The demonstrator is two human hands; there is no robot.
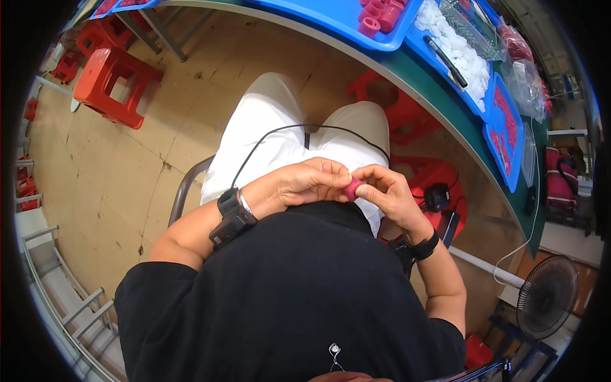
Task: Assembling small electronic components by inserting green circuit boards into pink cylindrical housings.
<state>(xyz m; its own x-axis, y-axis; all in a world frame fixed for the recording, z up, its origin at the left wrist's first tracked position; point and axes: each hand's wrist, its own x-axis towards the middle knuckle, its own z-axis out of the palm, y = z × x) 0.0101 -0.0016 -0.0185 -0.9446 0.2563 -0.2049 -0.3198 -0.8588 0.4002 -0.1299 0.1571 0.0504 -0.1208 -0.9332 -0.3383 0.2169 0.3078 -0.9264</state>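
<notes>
Both my hands meet over my lap, close to my black shirt. My left hand point(310, 183) and my right hand point(386, 191) pinch a small pink cylindrical piece point(352, 188) between their fingertips. Only part of the piece shows; fingers cover the rest. I sit on a chair with white trousers point(273, 121) below my hands. A black band sits on each wrist, and a thin black cable runs from the left one across my lap.
A green table edge point(439, 95) curves along the upper right. On it stand blue trays point(344, 19) with pink cylindrical pieces point(377, 16), white small parts point(453, 44) and a black marker point(445, 60). Red stools point(114, 83) stand on the floor at left. A fan point(546, 296) stands lower right.
</notes>
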